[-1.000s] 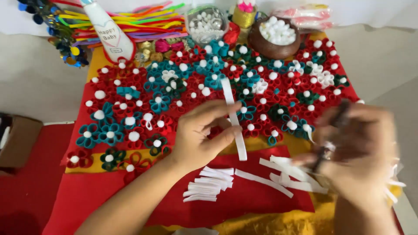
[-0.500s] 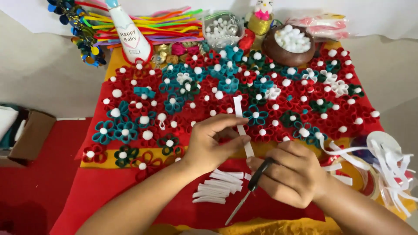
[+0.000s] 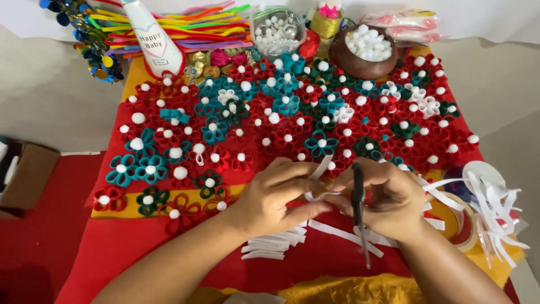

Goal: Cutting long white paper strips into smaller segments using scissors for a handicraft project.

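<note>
left hand (image 3: 275, 197) pinches white strip (image 3: 320, 169), bent to loop | right hand (image 3: 388, 197) steadies strip end, scissors (image 3: 360, 219) tucked in its grip | I see cut strips (image 3: 273, 245) ready nearby

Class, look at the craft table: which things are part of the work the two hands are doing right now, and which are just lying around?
In use:
- left hand and right hand, bending a white paper strip
- dark slim tool, gripped in the right hand
- stack of cut white strips, beside the left wrist

Lying about:
- finished paper flowers
- brown bowl of white pompoms
- coloured pipe cleaners
- cardboard box
</note>
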